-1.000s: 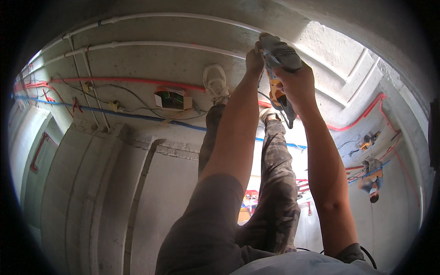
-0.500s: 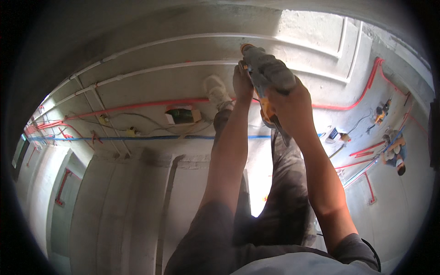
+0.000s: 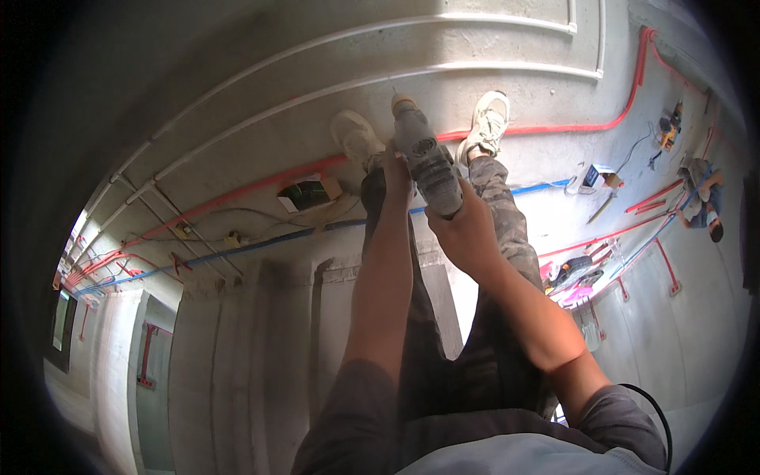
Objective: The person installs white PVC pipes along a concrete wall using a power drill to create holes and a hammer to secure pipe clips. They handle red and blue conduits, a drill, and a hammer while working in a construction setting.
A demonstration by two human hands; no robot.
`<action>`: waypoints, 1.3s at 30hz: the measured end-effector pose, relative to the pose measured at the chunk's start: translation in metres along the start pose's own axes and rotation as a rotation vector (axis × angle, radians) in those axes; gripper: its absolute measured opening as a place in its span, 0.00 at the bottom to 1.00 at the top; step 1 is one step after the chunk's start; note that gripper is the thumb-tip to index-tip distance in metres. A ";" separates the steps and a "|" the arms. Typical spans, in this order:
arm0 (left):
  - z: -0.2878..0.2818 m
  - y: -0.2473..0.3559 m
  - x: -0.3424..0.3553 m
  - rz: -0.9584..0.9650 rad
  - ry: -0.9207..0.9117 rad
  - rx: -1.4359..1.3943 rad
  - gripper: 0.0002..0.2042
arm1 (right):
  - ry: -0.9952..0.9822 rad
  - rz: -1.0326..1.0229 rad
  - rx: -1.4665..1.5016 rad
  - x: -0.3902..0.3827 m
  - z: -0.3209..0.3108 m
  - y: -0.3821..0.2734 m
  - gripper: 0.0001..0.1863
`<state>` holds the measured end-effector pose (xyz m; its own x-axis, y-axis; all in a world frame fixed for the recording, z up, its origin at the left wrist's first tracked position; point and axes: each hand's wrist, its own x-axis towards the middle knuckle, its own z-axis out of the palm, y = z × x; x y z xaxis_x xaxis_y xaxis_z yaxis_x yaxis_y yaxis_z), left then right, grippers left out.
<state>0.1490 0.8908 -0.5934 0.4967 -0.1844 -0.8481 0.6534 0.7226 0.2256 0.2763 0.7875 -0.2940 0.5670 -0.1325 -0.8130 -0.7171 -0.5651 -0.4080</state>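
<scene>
A dusty grey hammer drill [image 3: 427, 154] points away from me over the concrete floor, a thin bit at its far end. My right hand [image 3: 465, 228] is wrapped round its rear handle. Along its left side, my left hand [image 3: 398, 172] is closed on the front part of the drill; its fingers are partly hidden. The drill sits between my two shoes, and beyond its tip runs a white pipe [image 3: 317, 101]. Whether the bit touches the floor I cannot tell.
A red pipe [image 3: 554, 129] and a blue pipe [image 3: 269, 240] cross the floor by my feet. An open cardboard box [image 3: 326, 190] lies left, a small blue-and-white box [image 3: 599, 176] right. Farther right are a yellow power tool [image 3: 669, 136] and another person [image 3: 701, 202].
My view has shifted, and the drill with both hands now appears farther left and seen more from above. My right shoe has come into sight. Both hands keep their hold.
</scene>
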 end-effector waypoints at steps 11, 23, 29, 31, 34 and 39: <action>-0.014 -0.001 0.035 -0.230 -0.219 -0.666 0.19 | 0.040 -0.070 0.010 0.023 0.018 0.017 0.20; -0.015 0.008 0.047 -0.278 -0.566 -0.869 0.19 | 0.014 -0.047 -0.087 0.038 0.034 0.010 0.22; 0.000 0.010 0.049 -0.217 -0.561 -0.769 0.19 | -0.001 -0.003 -0.134 0.050 0.033 0.001 0.22; 0.002 0.017 0.049 -0.113 -0.265 -0.360 0.19 | -0.017 0.038 -0.125 0.055 0.031 -0.005 0.21; 0.010 0.018 0.053 -0.196 -0.323 -0.628 0.20 | -0.009 0.023 -0.062 0.065 0.028 -0.006 0.21; -0.003 0.018 0.062 -0.147 -0.313 -0.695 0.20 | -0.018 -0.044 -0.017 0.079 0.024 -0.014 0.20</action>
<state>0.1897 0.8943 -0.6436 0.6385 -0.4160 -0.6475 0.2681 0.9088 -0.3195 0.3217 0.8048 -0.3627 0.5902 -0.0929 -0.8019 -0.6848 -0.5836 -0.4364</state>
